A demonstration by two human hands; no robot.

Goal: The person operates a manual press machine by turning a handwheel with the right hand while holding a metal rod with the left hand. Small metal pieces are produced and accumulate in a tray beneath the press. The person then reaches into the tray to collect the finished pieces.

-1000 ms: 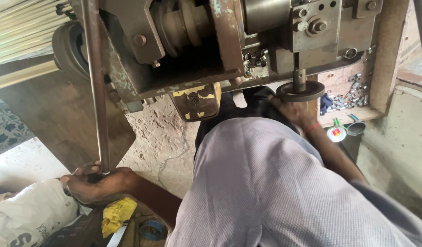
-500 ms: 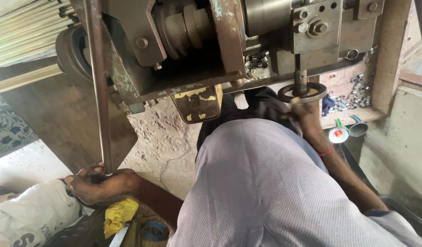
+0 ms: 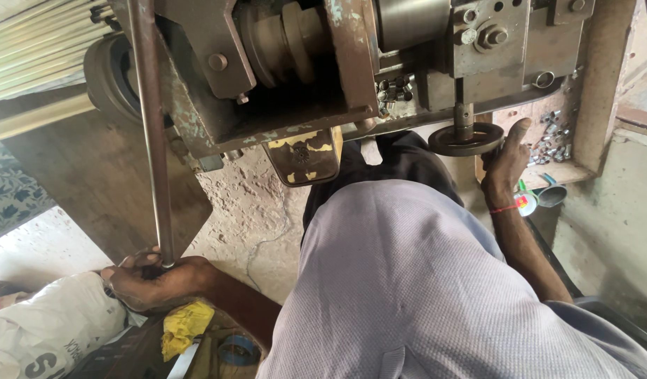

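A yellow rag (image 3: 183, 326) lies just beside the left hand. Small metal nuts (image 3: 551, 133) sit near the right hand.

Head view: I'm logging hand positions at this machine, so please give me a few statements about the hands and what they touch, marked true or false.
1. The left hand grips the lower end of a long metal rod. True.
2. The right hand rests on the white sack. False: it is at the rim of the small round handwheel, thumb raised; the white sack lies near the left hand.
3. A yellow cloth lies just below the left hand. True.
4. The right wrist is bare. False: a red thread band circles it.
5. Small metal parts lie in a wooden tray beyond the right hand. True.
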